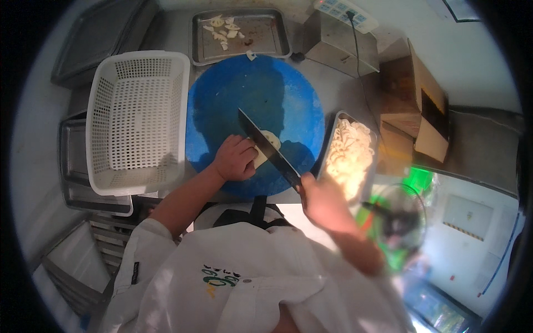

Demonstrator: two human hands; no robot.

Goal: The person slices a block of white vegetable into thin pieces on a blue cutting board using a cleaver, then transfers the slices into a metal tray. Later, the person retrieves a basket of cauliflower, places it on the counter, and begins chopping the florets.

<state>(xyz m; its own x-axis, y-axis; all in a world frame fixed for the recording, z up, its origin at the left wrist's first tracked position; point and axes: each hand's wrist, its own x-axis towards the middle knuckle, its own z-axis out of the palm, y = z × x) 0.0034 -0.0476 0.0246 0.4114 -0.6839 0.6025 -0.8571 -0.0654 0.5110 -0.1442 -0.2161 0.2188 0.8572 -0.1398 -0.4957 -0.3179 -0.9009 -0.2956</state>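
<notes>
A peeled piece of lotus root (261,157) lies on the round blue cutting board (225,91). My left hand (236,159) grips it from the left, fingers curled under near the blade. In my right hand (322,200) is the handle of a kitchen cleaver (270,152), its blade slanting up to the left across the root. Part of the root is hidden by the blade, and a pale cut face shows beyond it. To the right of the board, a metal tray (372,177) holds a heap of lotus root slices (349,154).
A white perforated plastic basket (180,112) stands left of the board. Behind, a metal tray (262,35) holds several root scraps (225,31). A metal box (339,45) under a power strip (347,14) and cardboard boxes (399,100) stand at the right. A cable (357,54) hangs there.
</notes>
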